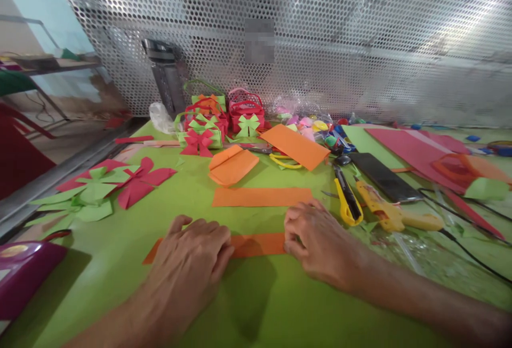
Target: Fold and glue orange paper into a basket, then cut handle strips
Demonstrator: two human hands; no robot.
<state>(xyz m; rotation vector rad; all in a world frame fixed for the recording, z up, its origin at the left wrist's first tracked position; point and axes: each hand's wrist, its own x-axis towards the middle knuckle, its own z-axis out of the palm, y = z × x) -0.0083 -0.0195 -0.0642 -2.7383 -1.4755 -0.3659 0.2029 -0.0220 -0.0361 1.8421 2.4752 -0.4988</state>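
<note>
Around twelve o'clock, your two hands meet two orange paper strips. Toward one o'clock, you have one yellow utility knife, one yellow glue gun and one black phone; toward eleven, one dark bottle; toward ten, one purple object.

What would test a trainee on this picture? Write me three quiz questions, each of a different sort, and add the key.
1. True or false: the left hand is holding the yellow knife.

2. Which yellow tool with a cord lies just to the right of that knife?

3. Pick one. The metal sheet at the back is:
A) painted red
B) full of small holes
C) covered in stripes

Key:
1. False; the left hand lies over the nearer orange paper strip.
2. The glue gun.
3. B
</note>
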